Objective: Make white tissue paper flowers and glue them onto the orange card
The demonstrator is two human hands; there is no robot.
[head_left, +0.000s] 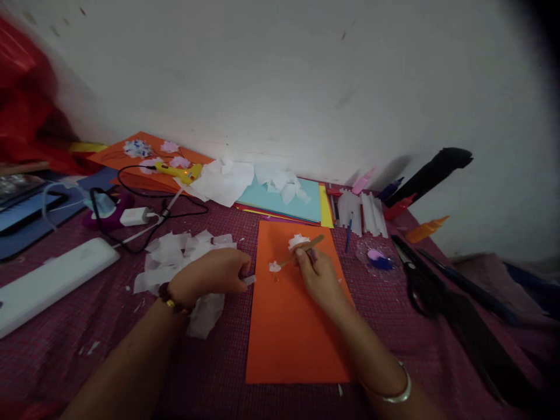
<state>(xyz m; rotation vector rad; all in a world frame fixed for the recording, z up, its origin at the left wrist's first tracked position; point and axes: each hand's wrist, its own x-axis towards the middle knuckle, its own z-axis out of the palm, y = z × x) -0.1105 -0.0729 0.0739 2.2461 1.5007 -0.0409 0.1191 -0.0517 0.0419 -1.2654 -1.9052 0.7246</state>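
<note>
One flat wooden stick (317,240) is pinched in my right hand (318,275) above the orange sheet (297,338), its lower end by a white tuft (275,266) toward the sheet's eleven o'clock, while my left hand (221,271) grips a paper scrap (250,280) at its ten o'clock edge.

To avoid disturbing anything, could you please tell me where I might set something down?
The lower orange sheet looks bare beside the right forearm, as does tablecloth between sheet and left forearm. Crowded: the white paper pile leftward; scissors and paint dish rightward.
</note>
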